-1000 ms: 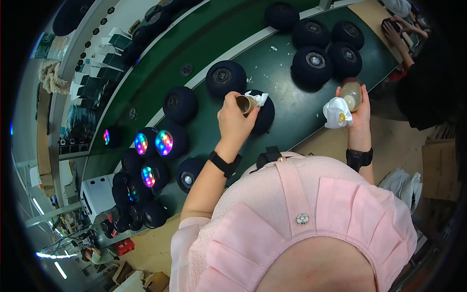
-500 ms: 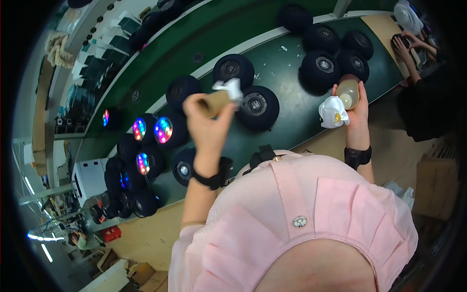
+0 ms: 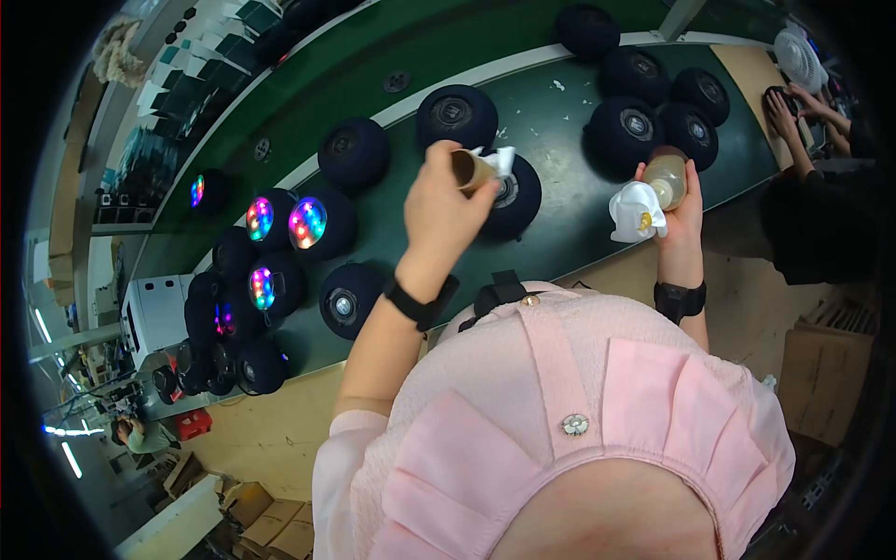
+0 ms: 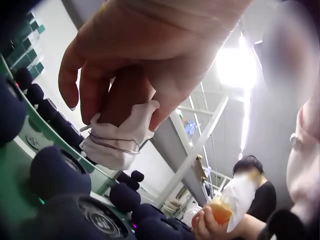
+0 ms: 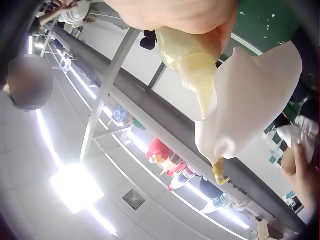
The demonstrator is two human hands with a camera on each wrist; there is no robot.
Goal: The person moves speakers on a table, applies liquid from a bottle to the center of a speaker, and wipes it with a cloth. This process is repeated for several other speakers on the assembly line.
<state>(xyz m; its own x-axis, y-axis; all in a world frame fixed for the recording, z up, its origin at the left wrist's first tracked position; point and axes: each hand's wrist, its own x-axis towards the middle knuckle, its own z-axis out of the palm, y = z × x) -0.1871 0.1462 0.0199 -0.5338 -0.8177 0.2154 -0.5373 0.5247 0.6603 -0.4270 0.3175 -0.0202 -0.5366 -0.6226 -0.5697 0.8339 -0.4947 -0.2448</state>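
My left hand [image 3: 443, 205] grips a brown cardboard tube [image 3: 476, 175], its open end facing up. A white cloth [image 4: 114, 145] is bound round the tube's other end with thin bands. This cloth end overlaps a dark round speaker [image 3: 523, 207] with a ringed emblem on top. Off to the right, my right hand [image 3: 688, 217] holds a translucent squeeze bottle [image 3: 666, 175] containing something yellowish. A white cloth [image 5: 250, 100] hangs at its pointed nozzle [image 5: 202, 92], and a yellow crusted tip [image 5: 218, 170] pokes out below the cloth.
Several dark speakers stand at the right [image 3: 627, 131] and back [image 3: 457, 117] of the green table [image 3: 546, 140]. To the left, some speakers [image 3: 308, 222] glow with coloured lights. Another person's hands [image 3: 789, 107] work at the table's far right end. Cardboard boxes [image 3: 826, 373] stand at floor level.
My left hand swung left with the cardboard tube, uncovering the speaker's emblem, then came back right over that speaker. My right hand keeps the bottle nearly still. The head view has shifted slightly.
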